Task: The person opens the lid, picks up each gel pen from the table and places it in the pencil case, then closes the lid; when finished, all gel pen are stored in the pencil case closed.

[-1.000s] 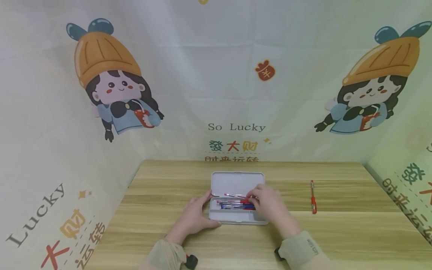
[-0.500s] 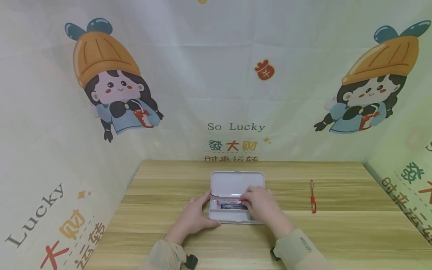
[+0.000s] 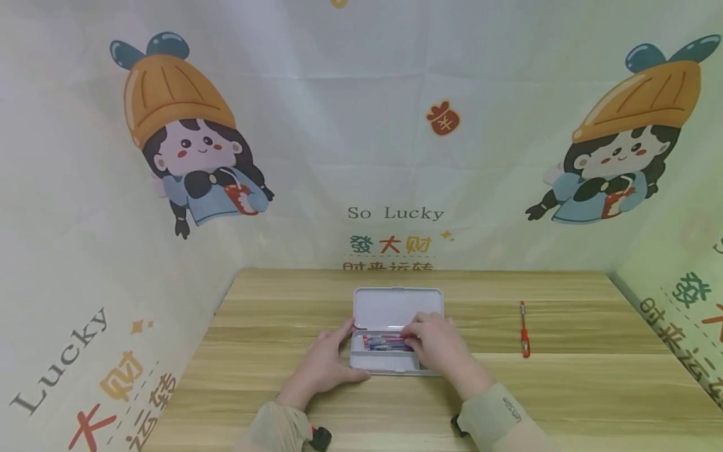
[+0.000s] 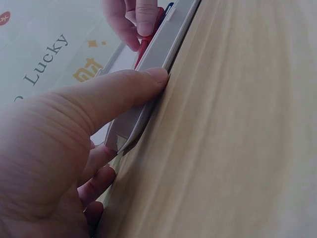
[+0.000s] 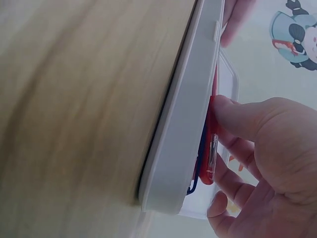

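A white pencil case (image 3: 384, 361) lies on the table with its lid (image 3: 384, 307) raised at the back. My left hand (image 3: 323, 365) holds the case's left end, thumb (image 4: 133, 87) on the front wall and other fingers round the end. Several pens (image 3: 386, 343), red and blue, lie in the rear compartment. My right hand (image 3: 443, 344) is over the right part of the case and covers it. In the right wrist view its thumb and fingers pinch a red pen (image 5: 212, 148), right beside a blue pen clip (image 5: 194, 173).
Another red pen (image 3: 525, 333) lies on the wooden table (image 3: 582, 389) to the right of the case, pointing away from me. Behind the table hangs a printed cloth (image 3: 316, 157), which also runs along both sides.
My right hand has moved slightly left and lowered the red pen from above the case's back edge into the rear compartment. My left hand has stayed put.
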A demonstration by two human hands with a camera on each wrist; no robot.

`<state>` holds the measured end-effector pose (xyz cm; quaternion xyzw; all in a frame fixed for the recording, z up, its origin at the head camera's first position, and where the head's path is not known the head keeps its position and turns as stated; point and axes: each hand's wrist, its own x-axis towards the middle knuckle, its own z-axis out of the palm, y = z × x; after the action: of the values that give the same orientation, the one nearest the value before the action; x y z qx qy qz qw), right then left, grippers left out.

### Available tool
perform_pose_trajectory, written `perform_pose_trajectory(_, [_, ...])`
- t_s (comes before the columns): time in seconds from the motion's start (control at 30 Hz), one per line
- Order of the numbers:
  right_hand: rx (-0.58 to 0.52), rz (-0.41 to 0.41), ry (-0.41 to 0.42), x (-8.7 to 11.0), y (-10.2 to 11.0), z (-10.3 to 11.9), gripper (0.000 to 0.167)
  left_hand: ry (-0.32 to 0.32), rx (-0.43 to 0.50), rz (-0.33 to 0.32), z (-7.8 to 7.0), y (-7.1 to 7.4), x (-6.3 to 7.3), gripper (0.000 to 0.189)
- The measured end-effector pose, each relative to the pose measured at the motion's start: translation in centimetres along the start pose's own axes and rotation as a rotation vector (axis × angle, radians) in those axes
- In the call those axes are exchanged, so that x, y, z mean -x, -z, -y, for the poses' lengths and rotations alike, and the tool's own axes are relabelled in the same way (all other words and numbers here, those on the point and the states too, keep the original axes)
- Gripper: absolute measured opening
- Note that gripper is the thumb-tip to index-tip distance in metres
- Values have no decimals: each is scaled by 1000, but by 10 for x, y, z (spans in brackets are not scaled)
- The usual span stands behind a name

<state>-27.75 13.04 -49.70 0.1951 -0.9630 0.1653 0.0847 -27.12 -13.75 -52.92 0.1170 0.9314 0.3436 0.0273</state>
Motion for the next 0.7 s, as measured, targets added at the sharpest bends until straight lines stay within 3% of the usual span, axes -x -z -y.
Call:
perform_pose_trajectory(0.3, [-139, -71, -48, 1, 2, -6, 20, 3, 1, 9, -2, 0, 1, 125])
perform_pose_trajectory(0.53, [-231, -174, -61, 5, 6, -20, 28, -4, -6, 5, -1, 0, 0, 126])
perform_pose_trajectory(0.7, [-281, -210, -119, 12, 14, -33, 34, 2, 2, 9, 0, -1, 0, 126])
